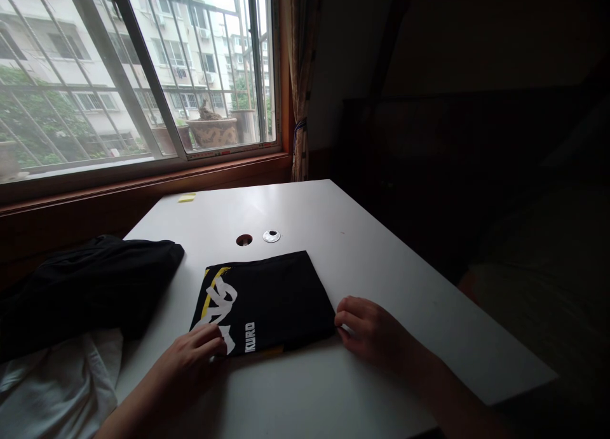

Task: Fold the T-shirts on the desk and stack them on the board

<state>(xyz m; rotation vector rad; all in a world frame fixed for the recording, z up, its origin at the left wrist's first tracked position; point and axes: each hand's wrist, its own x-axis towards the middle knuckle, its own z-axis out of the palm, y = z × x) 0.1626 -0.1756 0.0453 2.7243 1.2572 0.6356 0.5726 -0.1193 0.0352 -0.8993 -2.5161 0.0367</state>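
Observation:
A black T-shirt (281, 299), folded into a flat rectangle, lies on the white table (305, 394). White and yellow print shows along its left side, with white letters near the front edge. My left hand (197, 350) has its fingers closed on the near left corner of the shirt. At the near right corner, my right hand (365, 331) pinches the edge of the fabric between thumb and fingers. The undersides of both corners are hidden.
Rumpled black clothing (95, 280) and a white garment (61, 382) lie at the left. Beyond the shirt are a cable hole (244, 240), a round cover (271, 236) and yellow paper (187, 197). A window (143, 77) and curtain (300, 89) stand behind the table.

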